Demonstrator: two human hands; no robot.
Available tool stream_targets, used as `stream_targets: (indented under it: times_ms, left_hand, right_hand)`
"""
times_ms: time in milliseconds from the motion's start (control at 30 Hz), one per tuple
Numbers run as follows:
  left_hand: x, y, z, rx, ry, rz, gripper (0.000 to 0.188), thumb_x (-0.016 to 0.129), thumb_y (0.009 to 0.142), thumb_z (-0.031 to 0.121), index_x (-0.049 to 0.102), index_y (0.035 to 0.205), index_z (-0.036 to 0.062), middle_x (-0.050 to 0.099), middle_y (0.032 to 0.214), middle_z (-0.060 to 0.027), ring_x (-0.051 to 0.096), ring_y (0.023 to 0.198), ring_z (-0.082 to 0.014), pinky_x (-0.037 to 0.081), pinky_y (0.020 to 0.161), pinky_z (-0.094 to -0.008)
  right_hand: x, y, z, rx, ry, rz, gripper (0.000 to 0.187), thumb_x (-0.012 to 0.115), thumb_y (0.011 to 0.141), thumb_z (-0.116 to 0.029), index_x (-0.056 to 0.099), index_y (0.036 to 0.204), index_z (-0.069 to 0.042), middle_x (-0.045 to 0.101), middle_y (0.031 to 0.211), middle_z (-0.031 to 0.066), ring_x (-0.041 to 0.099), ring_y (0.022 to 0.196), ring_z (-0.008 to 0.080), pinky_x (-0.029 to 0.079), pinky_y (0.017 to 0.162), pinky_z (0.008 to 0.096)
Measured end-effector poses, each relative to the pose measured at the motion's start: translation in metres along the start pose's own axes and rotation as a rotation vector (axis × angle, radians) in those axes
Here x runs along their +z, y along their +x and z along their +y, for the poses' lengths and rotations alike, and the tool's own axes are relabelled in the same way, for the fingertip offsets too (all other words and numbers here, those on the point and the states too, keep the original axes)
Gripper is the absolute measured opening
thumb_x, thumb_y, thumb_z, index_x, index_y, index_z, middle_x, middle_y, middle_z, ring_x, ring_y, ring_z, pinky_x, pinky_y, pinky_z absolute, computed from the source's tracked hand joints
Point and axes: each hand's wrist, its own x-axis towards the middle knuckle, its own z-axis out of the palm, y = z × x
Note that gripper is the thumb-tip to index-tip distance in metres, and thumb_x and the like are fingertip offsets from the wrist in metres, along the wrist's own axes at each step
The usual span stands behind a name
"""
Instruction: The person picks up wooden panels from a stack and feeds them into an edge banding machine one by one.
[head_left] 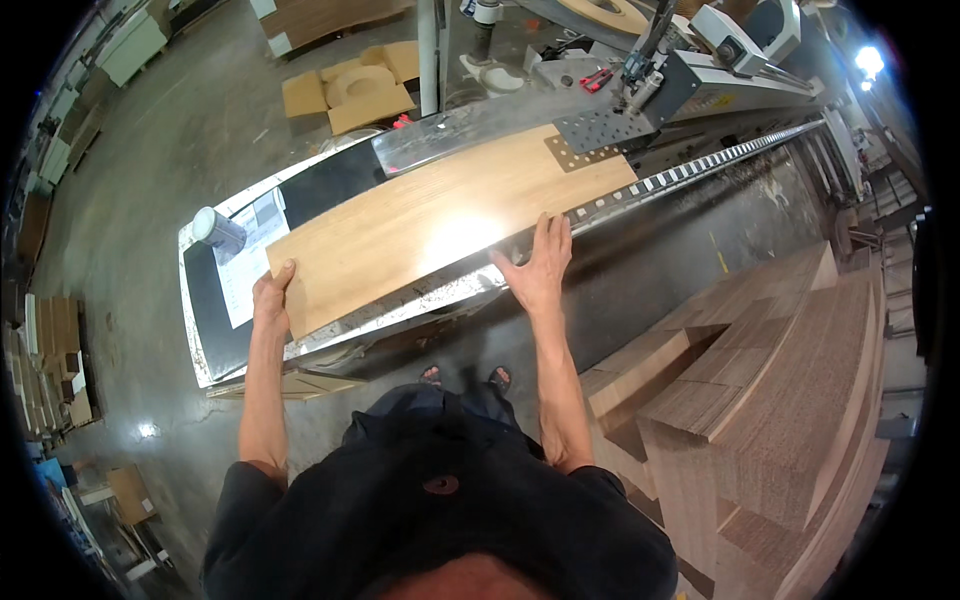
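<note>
A long light-brown wooden board (400,235) lies flat across the machine's bed, with lamp glare on its near half. My left hand (272,295) grips its left end, thumb on top and fingers mostly hidden beneath. At the board's near edge, toward its right part, my right hand (540,265) rests with fingers stretched out and thumb spread apart. The far right end of the board reaches under a perforated dark metal plate (600,130) on the machine. Along the near side runs a segmented feed track (690,172), just right of my right hand.
A can (218,230) stands on printed sheets (240,275) left of the board. Stacked brown panels (760,400) rise close on my right. An open cardboard box (352,88) sits beyond the bed. Red-handled pliers (597,80) lie by the machine head (690,85).
</note>
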Motion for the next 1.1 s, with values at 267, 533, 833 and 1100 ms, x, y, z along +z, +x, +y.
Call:
stream_targets:
  times_ms: [267, 533, 833, 1100]
  left_hand:
    - [-0.015, -0.014, -0.018, 0.409, 0.336, 0.100, 0.074, 0.074, 0.078, 0.012, 0.037, 0.139, -0.0061, 0.052, 0.131, -0.0220, 0.054, 0.118, -0.0255, 0.048, 0.094, -0.0350]
    - [-0.024, -0.081, -0.040, 0.763, 1.007, 0.055, 0.088, 0.082, 0.063, 0.008, 0.041, 0.142, 0.0059, 0.040, 0.146, -0.0198, 0.032, 0.139, -0.0340, 0.027, 0.113, -0.0417]
    - [0.003, -0.076, -0.048, 0.831, 1.213, 0.096, 0.073, 0.083, 0.065, 0.017, 0.055, 0.131, 0.0069, 0.042, 0.144, -0.0199, 0.035, 0.138, -0.0315, 0.012, 0.115, -0.0525]
    - [0.054, -0.073, -0.055, 0.845, 1.284, 0.097, 0.074, 0.084, 0.062, 0.018, 0.057, 0.130, 0.0075, 0.043, 0.143, -0.0205, 0.036, 0.138, -0.0309, 0.010, 0.116, -0.0510]
  right_hand:
    - [0.002, 0.004, -0.009, 0.041, -0.022, -0.022, 0.111, 0.079, 0.066, -0.051, 0.027, 0.140, 0.013, 0.023, 0.143, 0.0405, 0.016, 0.139, 0.0485, 0.019, 0.113, 0.0535]
    - [-0.002, 0.003, -0.013, 0.019, 0.029, 0.046, 0.104, 0.086, 0.061, -0.036, 0.034, 0.135, 0.015, 0.031, 0.139, 0.0381, 0.021, 0.136, 0.0498, 0.023, 0.111, 0.0527]
    - [-0.014, 0.026, 0.017, -0.018, 0.100, 0.003, 0.107, 0.084, 0.064, -0.039, 0.028, 0.138, 0.014, 0.024, 0.138, 0.0467, 0.015, 0.138, 0.0528, 0.019, 0.112, 0.0542]
    - [-0.026, 0.053, 0.066, -0.041, 0.123, 0.008, 0.101, 0.085, 0.063, -0.039, 0.035, 0.134, 0.014, 0.031, 0.132, 0.0481, 0.016, 0.138, 0.0524, 0.021, 0.112, 0.0532]
